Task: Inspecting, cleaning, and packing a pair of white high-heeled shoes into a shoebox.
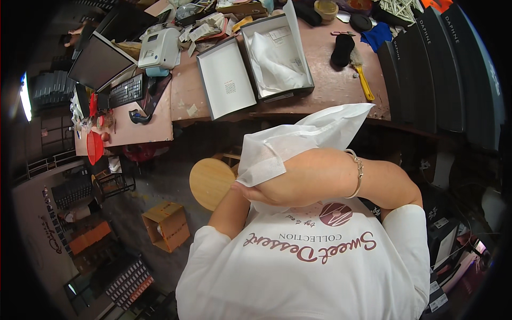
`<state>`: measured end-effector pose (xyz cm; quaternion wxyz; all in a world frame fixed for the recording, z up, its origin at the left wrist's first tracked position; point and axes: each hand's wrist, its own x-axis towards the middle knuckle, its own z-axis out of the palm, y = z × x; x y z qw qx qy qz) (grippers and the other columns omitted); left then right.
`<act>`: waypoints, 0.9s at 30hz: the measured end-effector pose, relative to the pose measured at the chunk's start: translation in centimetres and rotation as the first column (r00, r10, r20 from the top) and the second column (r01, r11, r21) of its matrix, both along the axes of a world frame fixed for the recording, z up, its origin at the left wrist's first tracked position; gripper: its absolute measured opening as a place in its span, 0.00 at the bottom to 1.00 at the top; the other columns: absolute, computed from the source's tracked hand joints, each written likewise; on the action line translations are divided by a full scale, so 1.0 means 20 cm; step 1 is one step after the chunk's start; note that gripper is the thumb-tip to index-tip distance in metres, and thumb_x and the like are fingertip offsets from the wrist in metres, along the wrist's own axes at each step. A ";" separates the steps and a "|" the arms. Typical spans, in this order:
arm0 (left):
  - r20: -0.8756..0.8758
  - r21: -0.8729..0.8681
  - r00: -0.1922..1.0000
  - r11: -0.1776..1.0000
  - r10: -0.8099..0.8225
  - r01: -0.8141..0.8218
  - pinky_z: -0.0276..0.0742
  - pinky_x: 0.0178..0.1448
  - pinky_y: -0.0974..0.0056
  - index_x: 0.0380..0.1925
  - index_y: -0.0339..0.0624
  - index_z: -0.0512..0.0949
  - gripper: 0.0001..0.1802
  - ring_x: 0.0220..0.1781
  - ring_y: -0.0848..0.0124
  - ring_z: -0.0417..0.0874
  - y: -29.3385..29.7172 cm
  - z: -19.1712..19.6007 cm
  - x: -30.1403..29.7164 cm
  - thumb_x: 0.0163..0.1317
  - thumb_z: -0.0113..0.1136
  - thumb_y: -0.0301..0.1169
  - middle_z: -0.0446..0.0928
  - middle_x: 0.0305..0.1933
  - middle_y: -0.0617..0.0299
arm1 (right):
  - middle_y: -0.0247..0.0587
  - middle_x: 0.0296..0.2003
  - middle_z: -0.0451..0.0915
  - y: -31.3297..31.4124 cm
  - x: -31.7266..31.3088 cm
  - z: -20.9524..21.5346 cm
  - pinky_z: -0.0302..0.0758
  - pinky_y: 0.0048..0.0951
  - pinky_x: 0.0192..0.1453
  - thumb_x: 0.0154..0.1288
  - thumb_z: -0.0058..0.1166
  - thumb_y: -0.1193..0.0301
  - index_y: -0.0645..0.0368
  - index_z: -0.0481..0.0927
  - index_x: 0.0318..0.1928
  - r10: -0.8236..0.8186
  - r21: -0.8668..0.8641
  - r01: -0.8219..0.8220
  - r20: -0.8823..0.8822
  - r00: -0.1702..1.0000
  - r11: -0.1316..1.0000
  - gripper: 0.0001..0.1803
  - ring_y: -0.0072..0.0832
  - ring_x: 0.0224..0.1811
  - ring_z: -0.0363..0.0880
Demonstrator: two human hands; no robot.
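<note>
While in hand — one white wrapping

Desk, left: grey monitor, black keyboard. Desk, right: yellow-handled brush. Floor: round wooden stool, brown cardboard carton.

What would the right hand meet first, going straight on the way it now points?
Pointing leftward, the right hand would probably meet the left forearm, though depth is unclear; beyond, seemingly lower, stands a round wooden stool.
</note>
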<state>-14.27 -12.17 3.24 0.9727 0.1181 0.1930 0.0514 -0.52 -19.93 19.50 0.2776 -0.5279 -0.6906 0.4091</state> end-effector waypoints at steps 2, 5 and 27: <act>0.004 0.000 1.000 1.000 -0.006 0.006 0.68 0.62 0.56 0.57 0.36 0.65 0.30 0.57 0.60 0.73 0.00 0.01 0.00 0.65 0.47 0.48 0.72 0.55 0.53 | 0.46 0.23 0.76 -0.01 -0.03 -0.06 0.73 0.38 0.32 0.65 0.44 0.61 0.61 0.78 0.28 -0.016 0.077 0.018 -0.020 1.000 0.997 0.17 0.43 0.26 0.76; 0.001 -0.010 1.000 1.000 -0.009 0.009 0.68 0.62 0.56 0.57 0.36 0.65 0.30 0.57 0.60 0.73 -0.01 0.01 0.00 0.65 0.47 0.48 0.72 0.55 0.53 | 0.44 0.23 0.75 -0.03 -0.05 -0.11 0.73 0.37 0.32 0.63 0.46 0.62 0.60 0.77 0.28 -0.027 0.224 0.017 0.040 0.999 0.974 0.15 0.40 0.26 0.76; 0.017 0.047 0.998 0.997 0.059 -0.060 0.69 0.61 0.56 0.57 0.36 0.65 0.28 0.56 0.59 0.73 0.24 -0.06 0.09 0.66 0.46 0.46 0.72 0.54 0.52 | 0.49 0.30 0.74 0.02 -0.01 -0.03 0.74 0.36 0.40 0.47 0.50 0.75 0.65 0.74 0.31 -0.230 0.597 0.125 0.102 0.968 0.792 0.09 0.44 0.34 0.76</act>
